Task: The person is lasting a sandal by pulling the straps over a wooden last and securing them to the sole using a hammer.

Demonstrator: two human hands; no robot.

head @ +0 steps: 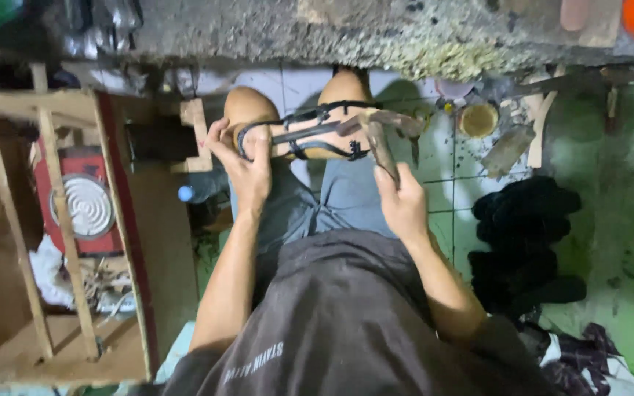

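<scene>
I sit with my knees up, and a strappy sandal (317, 132) with thin black straps and a tan sole lies across them at the top centre. My left hand (243, 165) grips the sandal's left end, fingers curled over the straps. My right hand (401, 202) holds a thin flat tool (381, 147) that slants up to the sandal's right end. Whether the tool's tip touches the sole is blurred. Grey shorts and a dark shirt fill the lower middle.
A wooden frame (60, 220) stands at the left over a red electric hot plate (86, 205). A round tin (478, 119) sits on the tiled floor at the upper right. A stack of dark sandals (526, 242) lies at the right. A rough concrete ledge (346, 33) runs along the top.
</scene>
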